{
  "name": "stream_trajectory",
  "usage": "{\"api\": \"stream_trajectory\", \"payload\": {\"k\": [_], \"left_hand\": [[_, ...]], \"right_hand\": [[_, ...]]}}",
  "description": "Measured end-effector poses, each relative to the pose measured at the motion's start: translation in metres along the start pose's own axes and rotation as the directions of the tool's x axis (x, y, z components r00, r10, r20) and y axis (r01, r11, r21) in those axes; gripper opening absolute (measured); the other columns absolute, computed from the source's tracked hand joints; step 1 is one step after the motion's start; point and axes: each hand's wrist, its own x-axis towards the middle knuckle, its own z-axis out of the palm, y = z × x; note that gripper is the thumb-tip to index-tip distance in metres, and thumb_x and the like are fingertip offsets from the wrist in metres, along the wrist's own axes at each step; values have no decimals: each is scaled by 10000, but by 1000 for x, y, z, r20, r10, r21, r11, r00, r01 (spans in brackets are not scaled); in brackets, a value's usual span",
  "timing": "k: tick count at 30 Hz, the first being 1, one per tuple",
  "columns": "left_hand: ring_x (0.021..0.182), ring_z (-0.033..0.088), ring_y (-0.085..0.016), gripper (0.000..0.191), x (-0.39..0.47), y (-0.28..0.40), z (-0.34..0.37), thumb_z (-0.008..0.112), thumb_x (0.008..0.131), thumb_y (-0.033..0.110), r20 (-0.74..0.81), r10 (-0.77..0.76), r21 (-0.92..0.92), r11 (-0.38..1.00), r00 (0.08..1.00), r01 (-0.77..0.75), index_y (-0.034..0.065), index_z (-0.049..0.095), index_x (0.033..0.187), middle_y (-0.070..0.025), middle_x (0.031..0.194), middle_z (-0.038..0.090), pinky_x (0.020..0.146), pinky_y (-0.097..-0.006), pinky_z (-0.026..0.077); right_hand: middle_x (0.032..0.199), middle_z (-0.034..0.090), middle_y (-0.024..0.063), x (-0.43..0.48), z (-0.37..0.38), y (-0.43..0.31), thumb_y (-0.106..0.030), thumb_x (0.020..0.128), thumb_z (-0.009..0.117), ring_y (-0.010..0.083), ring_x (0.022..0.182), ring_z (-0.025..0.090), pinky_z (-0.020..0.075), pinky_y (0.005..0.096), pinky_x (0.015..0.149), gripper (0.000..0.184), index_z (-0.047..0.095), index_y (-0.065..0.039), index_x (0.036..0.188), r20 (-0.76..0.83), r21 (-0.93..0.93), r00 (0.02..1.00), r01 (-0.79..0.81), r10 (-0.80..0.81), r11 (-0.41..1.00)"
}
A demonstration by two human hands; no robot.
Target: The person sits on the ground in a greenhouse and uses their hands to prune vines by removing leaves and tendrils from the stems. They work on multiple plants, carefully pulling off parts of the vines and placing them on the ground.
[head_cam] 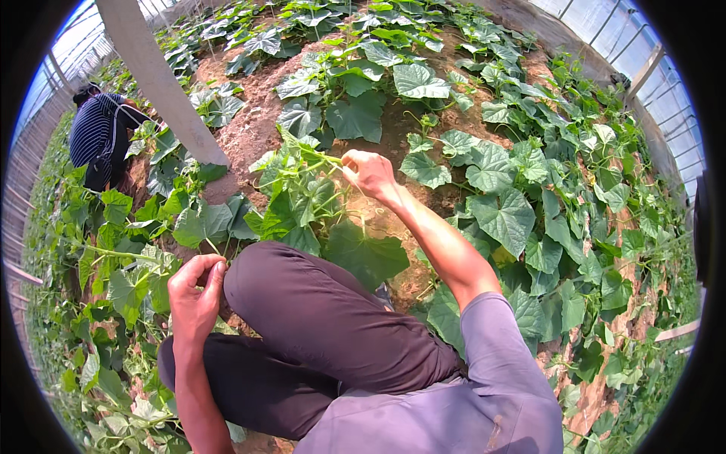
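Note:
My right hand (368, 173) is closed at the end of a pale green vine stem (317, 162), thumb and fingers pinched together. The stem belongs to a leafy plant, apparently a cucumber vine (295, 198), just beyond my raised knee. Close to that knee, my left hand (195, 292) has its thumb tip against its curled index finger. Whether something thin lies in that pinch is too small to tell. A broad leaf (204, 224) grows just above the left hand, and another large leaf (363, 255) hangs below the right wrist.
Rows of vines (505, 215) cover reddish soil (255, 113) inside a plastic-covered greenhouse (618, 34). A slanting concrete post (164, 85) stands ahead to the left. Beyond it, a person in a striped top (93, 130) crouches among plants. My bent legs (329, 318) occupy the near middle.

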Motion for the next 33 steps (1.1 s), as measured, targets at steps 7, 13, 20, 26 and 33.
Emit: {"api": "stream_trajectory", "payload": {"k": [7, 13, 20, 26, 33], "left_hand": [[682, 611, -119, 62, -24, -5, -11, 756, 989, 18, 29, 70, 31, 997, 997, -71, -27, 749, 1030, -70, 814, 685, 642, -286, 502], [807, 724, -348, 85, -31, 12, -20, 779, 947, 70, 10, 144, 143, 979, 990, -144, 34, 755, 1020, -142, 920, 746, 711, -412, 574], [797, 723, -332, 119, 9, 14, -9, 795, 926, 70, 53, 216, 76, 973, 975, -220, 58, 727, 1022, -109, 893, 720, 709, -435, 589], [762, 713, -331, 103, 71, -28, -2, 799, 908, 26, 34, 123, 122, 984, 992, -126, 35, 733, 987, -118, 848, 714, 682, -418, 579], [767, 740, -320, 125, 129, -69, 18, 816, 876, 9, 85, 427, 11, 903, 900, -429, 23, 745, 979, -124, 874, 749, 676, -401, 595]], "right_hand": [[1084, 809, 143, 127, 11, -137, -365, 909, 778, 343, 1073, 775, 619, 455, 935, 250, 840, -171, 1053, 330, -280, 943, 63, 34, 958], [1047, 817, 146, 180, 17, -182, -274, 873, 749, 305, 998, 789, 628, 441, 891, 214, 836, -128, 1003, 444, -358, 896, 154, 23, 921], [942, 806, 196, 189, 55, -175, -304, 850, 788, 348, 902, 790, 624, 458, 854, 229, 853, -122, 972, 515, -389, 857, 239, -5, 890], [872, 764, 194, 205, 56, -160, -279, 831, 812, 391, 857, 760, 598, 511, 783, 219, 780, -65, 862, 555, -372, 830, 295, -44, 880], [899, 791, 216, 200, 37, -138, -257, 805, 796, 384, 889, 789, 615, 484, 844, 210, 847, -85, 914, 465, -276, 864, -67, 195, 959]]}}
